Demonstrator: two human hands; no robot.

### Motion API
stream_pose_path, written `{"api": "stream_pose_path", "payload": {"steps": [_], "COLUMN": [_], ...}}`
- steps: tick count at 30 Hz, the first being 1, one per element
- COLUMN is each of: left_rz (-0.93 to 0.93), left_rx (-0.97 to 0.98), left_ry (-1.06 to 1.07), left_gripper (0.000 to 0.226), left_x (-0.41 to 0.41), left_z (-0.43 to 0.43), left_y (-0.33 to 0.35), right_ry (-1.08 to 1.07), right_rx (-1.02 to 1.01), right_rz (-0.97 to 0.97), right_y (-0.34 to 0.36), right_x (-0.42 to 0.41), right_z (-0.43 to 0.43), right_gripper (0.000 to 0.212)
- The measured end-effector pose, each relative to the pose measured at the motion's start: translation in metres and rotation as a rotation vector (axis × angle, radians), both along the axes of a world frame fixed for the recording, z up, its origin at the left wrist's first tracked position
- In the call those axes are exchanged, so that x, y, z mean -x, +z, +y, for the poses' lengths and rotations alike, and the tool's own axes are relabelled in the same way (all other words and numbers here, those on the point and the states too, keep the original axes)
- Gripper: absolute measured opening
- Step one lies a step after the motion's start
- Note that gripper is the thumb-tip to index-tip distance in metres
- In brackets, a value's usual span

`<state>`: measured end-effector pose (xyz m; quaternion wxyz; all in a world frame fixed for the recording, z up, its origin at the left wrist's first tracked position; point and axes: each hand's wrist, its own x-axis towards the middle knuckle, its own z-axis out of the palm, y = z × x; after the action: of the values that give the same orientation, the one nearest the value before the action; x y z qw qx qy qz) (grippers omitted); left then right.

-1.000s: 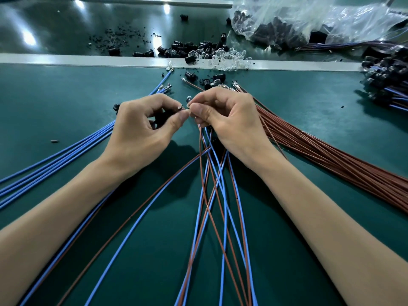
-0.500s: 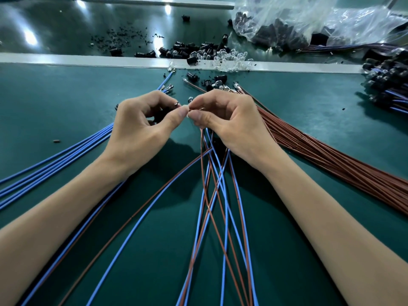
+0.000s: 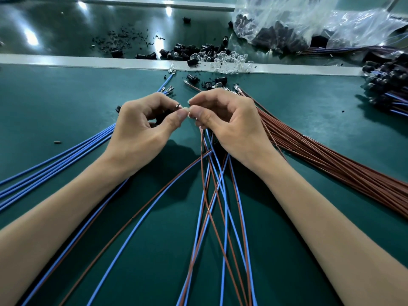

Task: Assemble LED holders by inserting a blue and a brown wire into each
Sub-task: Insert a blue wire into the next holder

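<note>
Left hand (image 3: 145, 129) curled round a black LED holder (image 3: 162, 117), probably | right hand (image 3: 229, 124) pinched the brown wire (image 3: 201, 151) tip, meeting it at centre | brown bundle (image 3: 331, 164) lay at 3 o'clock | Tip: line the terminal up with the slot, push straight, feel for seating.

We see two bare hands and forearms from above.

The left forearm (image 3: 55, 217) enters from the lower left corner of the frame and the right forearm (image 3: 331, 217) from the lower right, both uncovered to the frame edge. On the left hand (image 3: 141, 129) and right hand (image 3: 231, 127), upper middle, we make out short, plain thumbnails (image 3: 182, 112) and faint creases at the wrists.
</note>
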<state>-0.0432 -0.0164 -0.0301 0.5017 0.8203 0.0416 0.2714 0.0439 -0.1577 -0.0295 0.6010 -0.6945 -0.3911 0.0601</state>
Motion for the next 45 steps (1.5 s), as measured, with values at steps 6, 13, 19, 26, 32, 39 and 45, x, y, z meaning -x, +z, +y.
{"api": "stream_pose_path", "payload": {"steps": [6,13,19,26,32,39,45], "left_rz": [-0.011,-0.049,-0.05,-0.03,-0.019,-0.012,-0.027], "left_rx": [-0.051,-0.09,-0.098,-0.114,-0.112,-0.118,-0.165], "left_ry": [0.006,0.013,0.012,-0.002,-0.007,-0.027,-0.029], "left_gripper": [0.008,0.009,0.009,0.007,0.008,0.007,0.008], "left_x": [0.0023,0.0026,0.0028,0.0028,0.0027,0.0031,0.0027], "left_z": [-0.0011,-0.0013,-0.0015,-0.0013,-0.001,-0.0009,0.0009], "left_y": [0.0008,0.0016,0.001,0.0011,0.0002,0.0004,-0.002], "right_ry": [0.014,0.073,0.044,0.086,0.069,0.063,0.057], "right_rx": [0.005,-0.072,-0.131,-0.099,-0.102,-0.087,-0.068], "right_rz": [-0.002,0.136,0.21,0.189,0.184,0.164,0.154], "right_y": [0.0004,0.0018,0.0018,0.0004,-0.0001,0.0016,0.0039], "right_x": [-0.0012,-0.0046,-0.0073,-0.0048,-0.0053,-0.0051,-0.005], "right_z": [-0.0017,-0.0048,-0.0061,-0.0037,-0.0028,-0.0046,-0.0052], "right_gripper": [0.009,0.014,0.01,0.015,0.018,0.017,0.02]}}
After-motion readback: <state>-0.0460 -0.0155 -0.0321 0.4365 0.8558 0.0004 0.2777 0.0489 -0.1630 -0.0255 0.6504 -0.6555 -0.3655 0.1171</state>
